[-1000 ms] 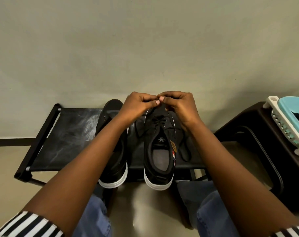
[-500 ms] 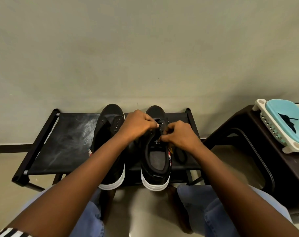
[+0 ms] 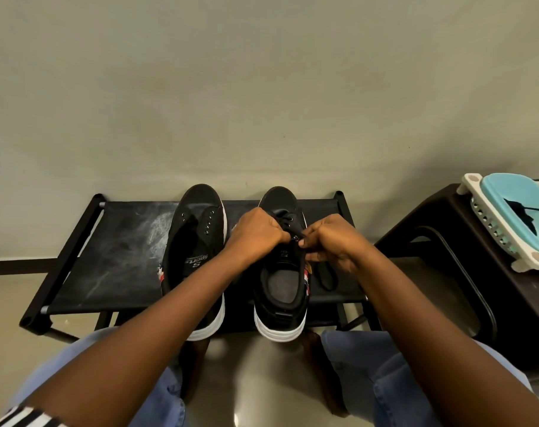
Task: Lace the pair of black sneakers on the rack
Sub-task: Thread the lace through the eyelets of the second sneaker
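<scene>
Two black sneakers with white soles stand side by side on a low black rack [image 3: 114,266], toes toward the wall. The left sneaker [image 3: 197,241] has bare eyelets and no lace. Over the tongue of the right sneaker [image 3: 280,291], my left hand [image 3: 256,235] and my right hand [image 3: 333,245] meet, each pinching the black lace [image 3: 288,224] threaded through its upper eyelets. A loose loop of lace [image 3: 326,277] lies on the rack just right of that shoe.
A dark brown plastic stool [image 3: 447,272] stands to the right, carrying a white and teal basket [image 3: 508,223] with a black lace in it. The wall runs right behind the rack. My knees in blue jeans sit below the rack's front edge.
Both hands have dropped from the shoe's toe end to its tongue, still pinching the lace. The camera view has tilted, so the rack sits lower in the frame.
</scene>
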